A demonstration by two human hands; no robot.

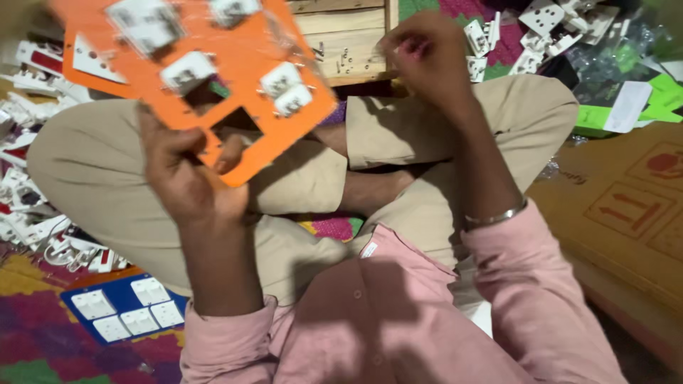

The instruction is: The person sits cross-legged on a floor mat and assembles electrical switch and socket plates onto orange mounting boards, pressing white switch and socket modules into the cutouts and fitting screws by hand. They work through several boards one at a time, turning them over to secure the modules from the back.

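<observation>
My left hand [186, 178] grips the lower edge of an orange board [235, 78] and holds it up, tilted, above my lap. Several white switch and socket modules [186, 70] sit in the board's cut-outs; one cut-out near my fingers is empty, and a fingertip shows through it. My right hand [427, 60] is raised to the right of the board with its fingers pinched together; it is blurred, so I cannot tell whether a small part is between them. A metal bangle [498, 215] is on that wrist. I sit cross-legged in beige trousers.
A blue board [124, 309] with white modules lies on the patterned mat at lower left. Loose white parts [28, 213] are heaped at left and at upper right [548, 28]. A wooden crate [341, 43] stands ahead. A cardboard box [626, 213] lies at right, beside green packets [662, 99].
</observation>
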